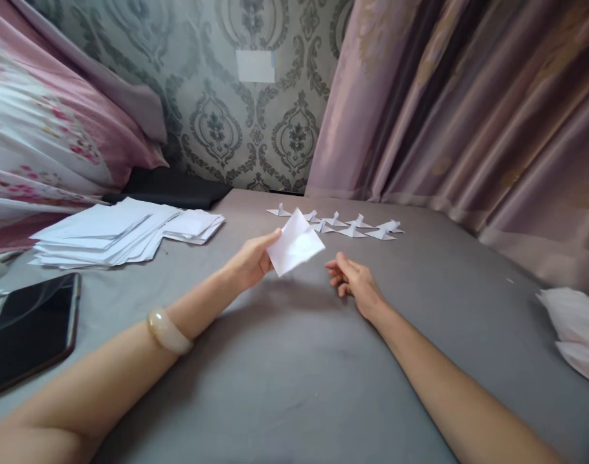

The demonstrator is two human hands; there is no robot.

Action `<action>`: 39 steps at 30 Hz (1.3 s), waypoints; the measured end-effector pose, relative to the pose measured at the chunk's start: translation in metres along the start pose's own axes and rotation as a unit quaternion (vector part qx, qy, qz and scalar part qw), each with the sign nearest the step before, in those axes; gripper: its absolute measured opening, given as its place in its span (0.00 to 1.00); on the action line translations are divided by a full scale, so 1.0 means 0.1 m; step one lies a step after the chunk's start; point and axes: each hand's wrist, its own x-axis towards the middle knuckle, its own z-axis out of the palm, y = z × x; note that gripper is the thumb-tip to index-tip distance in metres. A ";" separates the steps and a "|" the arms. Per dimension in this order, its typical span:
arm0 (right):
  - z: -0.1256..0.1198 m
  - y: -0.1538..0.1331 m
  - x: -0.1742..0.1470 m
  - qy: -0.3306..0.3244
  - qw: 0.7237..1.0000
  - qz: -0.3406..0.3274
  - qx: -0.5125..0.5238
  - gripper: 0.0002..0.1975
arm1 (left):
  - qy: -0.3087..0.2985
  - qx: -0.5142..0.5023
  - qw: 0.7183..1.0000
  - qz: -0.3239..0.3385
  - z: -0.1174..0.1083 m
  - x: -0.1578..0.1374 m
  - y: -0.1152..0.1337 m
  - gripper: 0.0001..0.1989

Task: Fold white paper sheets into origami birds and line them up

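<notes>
My left hand (pixel 254 259) is closed on a square sheet of white paper (pixel 297 243), pinching its left corner between thumb and fingers. The sheet is tilted, held above the grey surface with a corner pointing up. A hand's width to its right, my right hand (pixel 355 283) hovers with nothing in it, its fingers loosely bent and apart. Beyond the hands stand several small folded white paper figures (pixel 353 230) with pointed wings, set out in two rough rows. The held sheet partly overlaps the figures at the left in my view.
At the left lie a stack of larger white sheets (pixel 94 235) and a smaller paper pile (pixel 194 225). A tablet (pixel 36 325) rests nearer me, and a black folded item (pixel 173 187) behind. Curtains (pixel 420 103) hang at the right, above a white cloth or bag (pixel 577 328).
</notes>
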 end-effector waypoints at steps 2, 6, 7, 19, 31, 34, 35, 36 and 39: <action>0.00 0.00 -0.01 -0.016 0.998 -0.006 0.061 0.29 | -0.028 0.039 0.999 -0.019 0.07 -0.08 -0.16 0.18; 0.06 -0.03 -0.07 -0.051 0.996 -0.022 0.076 0.25 | -0.066 0.091 0.992 -0.062 0.09 -0.15 -0.32 0.23; 0.08 -0.03 -0.08 -0.045 0.996 -0.027 0.067 0.23 | -0.078 0.094 0.990 -0.072 0.08 -0.15 -0.33 0.24; 0.15 0.01 -0.13 -0.031 0.998 -0.055 -0.018 0.26 | 0.000 0.188 0.982 -0.003 -0.06 -0.04 -0.39 0.18; 0.03 0.11 -0.10 -0.172 0.950 -0.188 -0.181 0.32 | 0.039 0.303 0.951 0.051 -0.14 -0.01 -0.32 0.18; 0.05 0.13 -0.10 -0.128 0.935 -0.238 -0.228 0.25 | 0.031 0.312 0.949 0.040 -0.10 -0.02 -0.30 0.18; 0.05 0.13 -0.09 -0.112 0.928 -0.262 -0.240 0.21 | 0.025 0.316 0.947 0.041 -0.09 -0.02 -0.30 0.19; 0.05 0.14 -0.09 -0.098 0.920 -0.285 -0.252 0.18 | 0.016 0.323 0.945 0.047 -0.09 -0.02 -0.31 0.20; 0.06 0.15 -0.09 -0.076 0.897 -0.322 -0.293 0.12 | 0.012 0.374 0.922 0.102 -0.10 -0.01 -0.34 0.22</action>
